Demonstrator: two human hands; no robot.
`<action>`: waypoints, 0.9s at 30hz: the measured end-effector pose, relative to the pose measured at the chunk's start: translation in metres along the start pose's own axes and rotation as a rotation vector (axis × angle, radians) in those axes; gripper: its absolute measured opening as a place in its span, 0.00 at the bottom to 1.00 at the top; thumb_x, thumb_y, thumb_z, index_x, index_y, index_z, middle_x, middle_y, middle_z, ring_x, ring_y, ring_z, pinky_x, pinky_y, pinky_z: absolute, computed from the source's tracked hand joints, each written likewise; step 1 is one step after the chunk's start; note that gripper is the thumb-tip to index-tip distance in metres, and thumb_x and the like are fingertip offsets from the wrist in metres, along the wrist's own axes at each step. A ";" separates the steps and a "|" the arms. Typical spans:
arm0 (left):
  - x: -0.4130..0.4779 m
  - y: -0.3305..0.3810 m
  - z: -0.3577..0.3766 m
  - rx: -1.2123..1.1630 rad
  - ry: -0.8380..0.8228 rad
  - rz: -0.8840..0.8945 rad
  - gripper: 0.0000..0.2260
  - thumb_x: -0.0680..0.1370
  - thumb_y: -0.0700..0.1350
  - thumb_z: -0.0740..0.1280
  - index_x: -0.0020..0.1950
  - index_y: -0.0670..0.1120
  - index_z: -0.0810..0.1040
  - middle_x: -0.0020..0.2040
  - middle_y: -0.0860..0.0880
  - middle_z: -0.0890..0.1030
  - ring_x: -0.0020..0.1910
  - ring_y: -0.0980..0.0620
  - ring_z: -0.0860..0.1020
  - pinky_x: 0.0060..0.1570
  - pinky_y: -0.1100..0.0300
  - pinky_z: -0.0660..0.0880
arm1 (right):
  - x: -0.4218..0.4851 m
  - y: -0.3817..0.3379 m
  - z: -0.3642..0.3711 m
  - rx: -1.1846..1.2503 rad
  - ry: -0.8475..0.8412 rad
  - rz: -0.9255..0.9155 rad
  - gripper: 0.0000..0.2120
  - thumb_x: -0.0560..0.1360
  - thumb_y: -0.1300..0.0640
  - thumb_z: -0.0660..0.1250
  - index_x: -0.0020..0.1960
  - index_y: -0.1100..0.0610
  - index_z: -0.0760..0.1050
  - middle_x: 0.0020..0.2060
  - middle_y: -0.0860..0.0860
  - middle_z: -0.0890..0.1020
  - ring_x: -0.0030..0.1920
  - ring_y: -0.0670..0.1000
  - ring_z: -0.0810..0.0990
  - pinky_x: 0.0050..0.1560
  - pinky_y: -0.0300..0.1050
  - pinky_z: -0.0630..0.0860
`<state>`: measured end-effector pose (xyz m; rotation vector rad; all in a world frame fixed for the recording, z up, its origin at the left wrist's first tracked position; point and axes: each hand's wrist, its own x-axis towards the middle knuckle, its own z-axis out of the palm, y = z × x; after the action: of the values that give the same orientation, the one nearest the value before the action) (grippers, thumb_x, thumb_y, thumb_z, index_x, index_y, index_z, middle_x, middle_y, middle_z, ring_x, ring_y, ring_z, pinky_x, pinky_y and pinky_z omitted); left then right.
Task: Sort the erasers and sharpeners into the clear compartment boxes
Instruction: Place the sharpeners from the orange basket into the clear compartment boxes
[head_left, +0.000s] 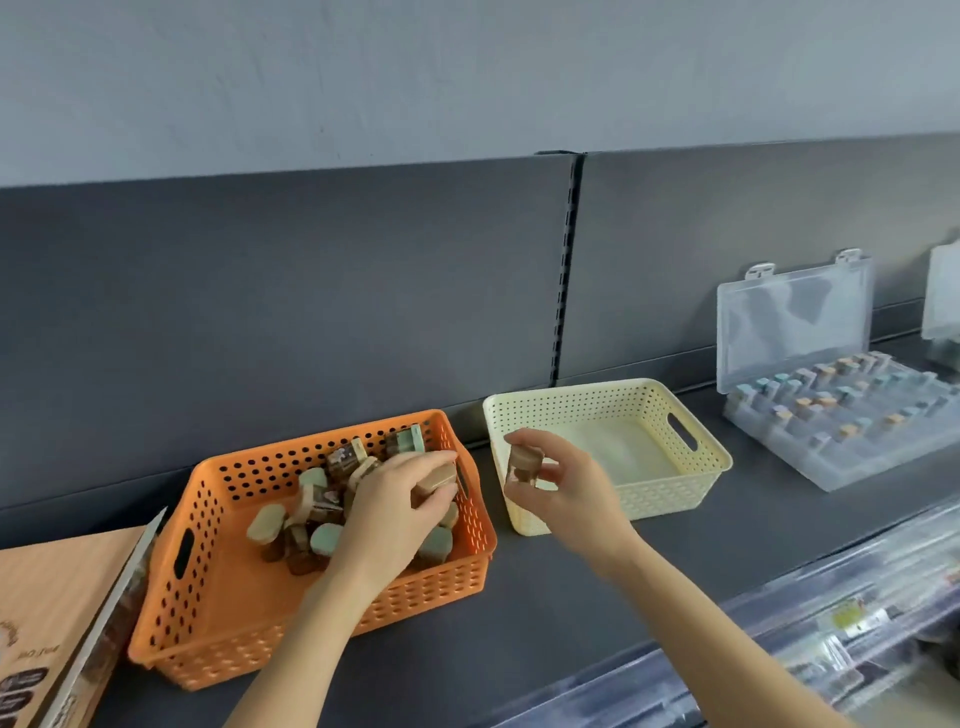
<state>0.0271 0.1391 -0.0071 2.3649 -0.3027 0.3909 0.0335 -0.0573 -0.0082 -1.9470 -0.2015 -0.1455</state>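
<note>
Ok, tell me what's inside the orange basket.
A pile of small pieces with mint or tan tops lies in the orange basket. The left hand reaches in, gripping a tan piece, and hides whatever lies beneath it.

Our shelf (545, 613) bears a carton (52, 597) at eight o'clock, orange basket (234, 649) at seven, cream basket (670, 493) at four, box (857, 467) at three.

A shop, dark slotted shelving upright (569, 270), grey display shelf (545, 613) along a back panel, packaged goods (852, 623) on the lower shelf
</note>
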 end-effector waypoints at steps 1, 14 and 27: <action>0.003 0.006 0.007 -0.006 -0.017 0.008 0.16 0.77 0.47 0.68 0.65 0.53 0.76 0.61 0.58 0.76 0.57 0.64 0.70 0.54 0.73 0.67 | -0.003 0.002 -0.008 0.018 0.021 0.012 0.18 0.71 0.61 0.71 0.56 0.44 0.76 0.46 0.43 0.79 0.51 0.44 0.79 0.52 0.40 0.77; 0.033 0.118 0.118 -0.075 -0.192 0.072 0.24 0.77 0.42 0.67 0.73 0.49 0.67 0.68 0.56 0.68 0.65 0.61 0.66 0.62 0.71 0.62 | -0.034 0.057 -0.152 -0.028 0.183 0.059 0.15 0.72 0.62 0.69 0.54 0.45 0.76 0.37 0.39 0.77 0.45 0.46 0.78 0.54 0.48 0.78; 0.062 0.270 0.268 -0.111 -0.256 0.178 0.27 0.71 0.43 0.75 0.67 0.50 0.72 0.59 0.58 0.72 0.53 0.60 0.72 0.46 0.82 0.65 | -0.070 0.134 -0.343 -0.112 0.325 0.233 0.26 0.71 0.59 0.71 0.67 0.48 0.68 0.53 0.44 0.79 0.50 0.43 0.79 0.54 0.42 0.77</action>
<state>0.0499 -0.2459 -0.0072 2.2857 -0.6414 0.1471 -0.0093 -0.4300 -0.0152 -2.0089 0.2515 -0.3210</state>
